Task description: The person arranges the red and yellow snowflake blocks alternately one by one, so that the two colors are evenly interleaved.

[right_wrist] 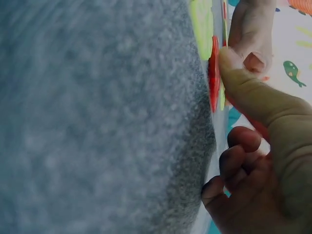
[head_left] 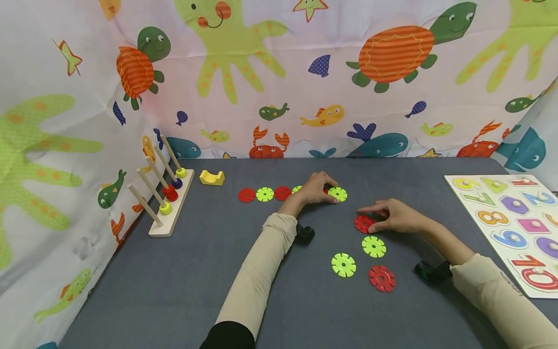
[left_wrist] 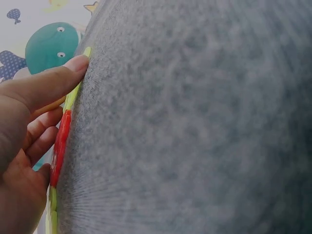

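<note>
At the right end of a row on the table, my left hand (head_left: pixel 313 188) pinches a yellow-green notched disc (head_left: pixel 337 194) between thumb and forefinger. Its other fingers cover part of the row, where a red disc (left_wrist: pixel 60 146) shows in the left wrist view. Nearer and to the right, my right hand (head_left: pixel 398 216) has thumb and forefinger at the edges of a red notched disc (head_left: pixel 363 224). The thumb overlaps that disc in the right wrist view, and the other fingers curl loosely. Below it lie a yellow-green disc (head_left: pixel 374 246), another yellow-green disc (head_left: pixel 343 265) and a red disc (head_left: pixel 382 278).
The row's left part holds a red disc (head_left: pixel 247 195), a yellow-green disc (head_left: pixel 265 194) and another red disc (head_left: pixel 283 193). A wooden peg stand (head_left: pixel 176 213) with coloured rings and a yellow block (head_left: pixel 212 178) stand left. A number-and-shape board (head_left: pixel 505 232) lies right. A printed curtain (head_left: pixel 279 72) borders the table.
</note>
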A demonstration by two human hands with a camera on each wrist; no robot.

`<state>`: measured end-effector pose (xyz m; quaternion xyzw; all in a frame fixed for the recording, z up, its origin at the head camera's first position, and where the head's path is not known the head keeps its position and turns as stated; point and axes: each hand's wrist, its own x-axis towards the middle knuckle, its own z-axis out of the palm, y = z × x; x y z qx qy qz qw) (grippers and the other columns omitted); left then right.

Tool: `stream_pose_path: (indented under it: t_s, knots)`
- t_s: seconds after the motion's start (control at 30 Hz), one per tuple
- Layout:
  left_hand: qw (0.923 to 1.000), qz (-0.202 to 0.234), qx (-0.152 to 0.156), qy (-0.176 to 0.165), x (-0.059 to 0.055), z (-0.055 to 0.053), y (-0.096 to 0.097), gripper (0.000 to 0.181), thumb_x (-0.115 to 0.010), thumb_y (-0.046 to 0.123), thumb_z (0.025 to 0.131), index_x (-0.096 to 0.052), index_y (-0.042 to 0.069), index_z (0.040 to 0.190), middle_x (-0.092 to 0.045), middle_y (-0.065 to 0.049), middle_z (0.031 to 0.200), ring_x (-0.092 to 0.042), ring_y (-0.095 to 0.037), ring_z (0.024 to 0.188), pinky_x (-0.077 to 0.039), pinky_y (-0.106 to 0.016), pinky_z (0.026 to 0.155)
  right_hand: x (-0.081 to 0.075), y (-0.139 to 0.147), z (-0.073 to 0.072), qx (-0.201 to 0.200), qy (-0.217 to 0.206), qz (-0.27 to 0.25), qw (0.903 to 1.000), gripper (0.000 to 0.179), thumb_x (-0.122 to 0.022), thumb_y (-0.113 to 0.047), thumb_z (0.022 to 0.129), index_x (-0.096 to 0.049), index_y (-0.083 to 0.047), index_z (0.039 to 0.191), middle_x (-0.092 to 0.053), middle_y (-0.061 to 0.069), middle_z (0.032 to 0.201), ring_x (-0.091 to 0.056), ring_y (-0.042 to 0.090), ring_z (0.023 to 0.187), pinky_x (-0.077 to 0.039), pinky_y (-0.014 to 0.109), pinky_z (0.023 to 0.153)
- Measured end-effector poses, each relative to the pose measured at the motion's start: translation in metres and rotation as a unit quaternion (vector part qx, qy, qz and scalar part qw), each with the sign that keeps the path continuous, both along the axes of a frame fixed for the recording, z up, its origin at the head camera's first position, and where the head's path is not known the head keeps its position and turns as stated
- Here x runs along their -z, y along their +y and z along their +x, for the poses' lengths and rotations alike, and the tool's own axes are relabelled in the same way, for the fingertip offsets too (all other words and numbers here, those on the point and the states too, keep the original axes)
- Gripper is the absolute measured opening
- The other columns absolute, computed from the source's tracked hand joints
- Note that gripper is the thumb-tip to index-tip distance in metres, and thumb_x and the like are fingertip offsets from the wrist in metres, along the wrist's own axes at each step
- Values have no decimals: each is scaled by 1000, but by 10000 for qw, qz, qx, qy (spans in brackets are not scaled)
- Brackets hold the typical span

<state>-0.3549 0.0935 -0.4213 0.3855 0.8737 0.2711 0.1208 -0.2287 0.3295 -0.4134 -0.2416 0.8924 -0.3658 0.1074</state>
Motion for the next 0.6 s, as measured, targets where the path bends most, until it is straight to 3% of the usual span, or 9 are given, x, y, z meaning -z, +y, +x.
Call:
stream_pose_path:
  t_s: [0.3,0.6]
  knots:
    - [10000,-22,50,2,1,1,0,48,-73,28,78,-61,13,122,-51,-6,121,-40,-19,116,-31,-31,101,0,-2,2,24,11,404,9992,48,-73,-26,78,-62,-9,121,-30,-4,69,-28,4,58,-25,23,51]
    - [10000,18,62,21,0,0,0,47,-73,28,78,-61,13,121,-52,-5,121,-41,-19,115,-31,-31,101,0,0,1,-219,294,378,9986,50,-74,-25,77,-61,-5,121,-34,-2,68,-28,2,58,-25,23,50]
